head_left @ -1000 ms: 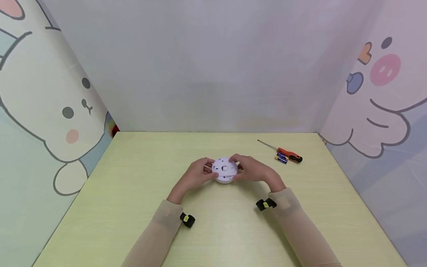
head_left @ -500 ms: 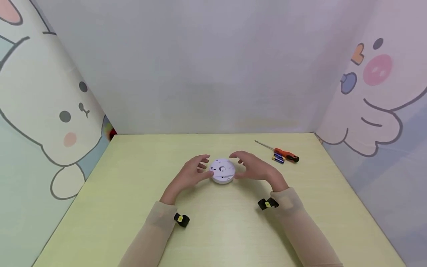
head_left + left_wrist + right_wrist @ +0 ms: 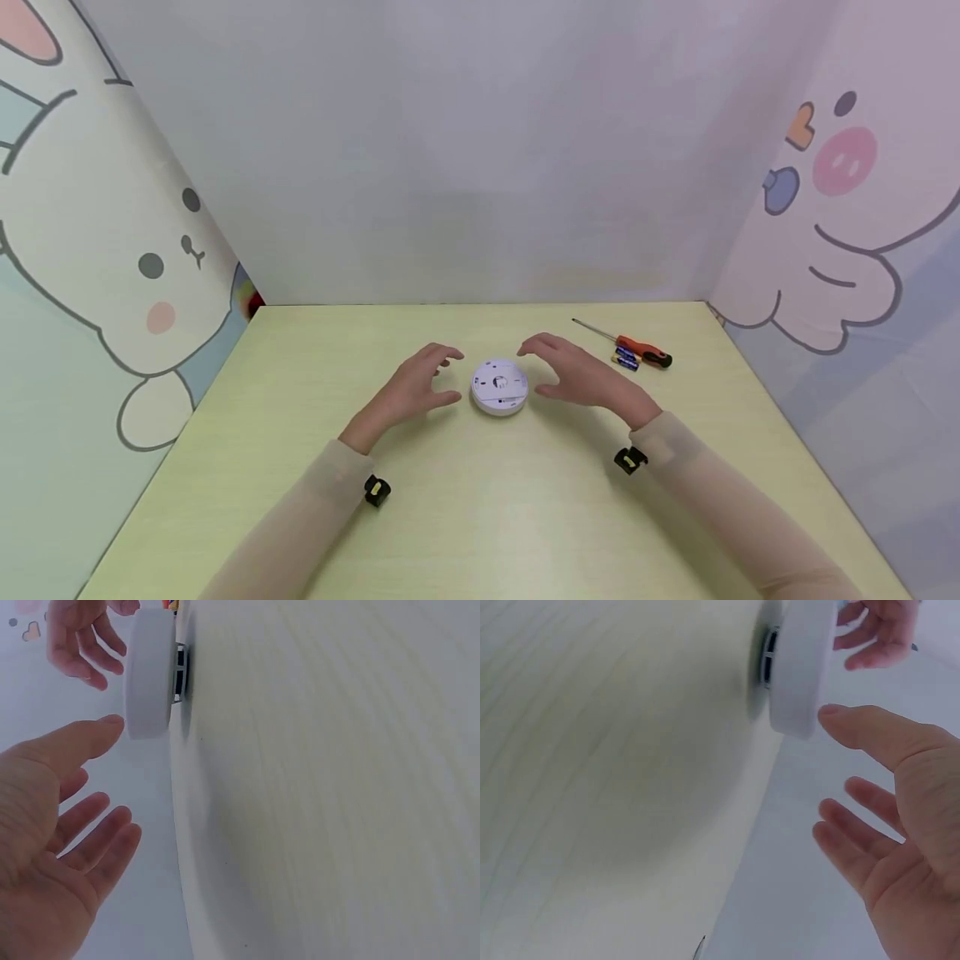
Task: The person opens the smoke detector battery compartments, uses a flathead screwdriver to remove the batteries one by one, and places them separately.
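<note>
A round white smoke detector (image 3: 500,387) sits on the table with its printed back facing up. In the left wrist view the detector (image 3: 150,675) stands on a narrower dark slotted part that touches the tabletop. My left hand (image 3: 411,383) is held to its left, fingers relaxed and apart from it. On the other side my right hand (image 3: 577,375) is likewise held off the detector, thumb and fingers spread with nothing in them. The right wrist view shows the right hand (image 3: 907,817) with a loose palm beside the white rim.
At the back right of the table (image 3: 337,350) lies a screwdriver (image 3: 633,346) with a red and black handle. Two blue and gold batteries (image 3: 625,358) lie against it. Printed cloth walls enclose the back and both sides.
Both hands have let go of the smoke detector and drawn apart, the left hand to the left, the right hand to the right. The detector stays on the table.
</note>
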`<state>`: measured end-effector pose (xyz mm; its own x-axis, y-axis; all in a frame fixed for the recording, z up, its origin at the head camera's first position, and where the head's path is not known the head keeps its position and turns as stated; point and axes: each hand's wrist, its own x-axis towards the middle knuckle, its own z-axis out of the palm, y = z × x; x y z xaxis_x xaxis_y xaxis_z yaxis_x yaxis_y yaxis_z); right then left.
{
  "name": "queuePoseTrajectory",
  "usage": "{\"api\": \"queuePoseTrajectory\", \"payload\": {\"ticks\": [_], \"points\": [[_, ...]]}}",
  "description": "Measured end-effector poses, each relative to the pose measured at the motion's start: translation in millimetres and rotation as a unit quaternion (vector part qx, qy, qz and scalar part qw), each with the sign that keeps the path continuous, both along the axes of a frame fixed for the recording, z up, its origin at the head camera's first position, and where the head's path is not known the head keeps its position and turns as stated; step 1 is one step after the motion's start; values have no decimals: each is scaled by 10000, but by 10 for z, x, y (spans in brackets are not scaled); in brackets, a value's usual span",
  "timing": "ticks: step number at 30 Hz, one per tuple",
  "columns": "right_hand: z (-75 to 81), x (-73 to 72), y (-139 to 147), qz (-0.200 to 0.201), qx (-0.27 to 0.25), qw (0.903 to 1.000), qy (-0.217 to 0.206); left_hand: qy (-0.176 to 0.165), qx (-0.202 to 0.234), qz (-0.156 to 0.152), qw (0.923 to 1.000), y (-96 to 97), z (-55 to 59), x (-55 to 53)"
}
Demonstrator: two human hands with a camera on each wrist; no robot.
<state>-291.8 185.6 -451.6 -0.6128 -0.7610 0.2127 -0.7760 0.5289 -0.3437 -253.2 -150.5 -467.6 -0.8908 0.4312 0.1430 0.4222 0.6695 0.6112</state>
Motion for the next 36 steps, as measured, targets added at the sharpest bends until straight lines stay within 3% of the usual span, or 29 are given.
{"api": "queuePoseTrajectory", "payload": {"ticks": [4, 9, 16, 25, 36], "points": [[-68, -9, -1, 368, -143, 9978, 526, 414, -335, -249, 9983, 10, -1, -32], [-176, -33, -7, 592, -126, 9948, 820, 754, -613, -465, 9942, 51, -17, -71], [-314, -35, -15, 747, -165, 9934, 853, 817, -675, -742, 9916, 154, -20, -101], [-374, -54, -53, 999, -400, 9885, 1066, 1093, -778, -1096, 9849, 273, -57, -130], [-379, -73, -110, 1127, -494, 9860, 1129, 1127, -1013, -1101, 9823, 337, -100, -156]]}}
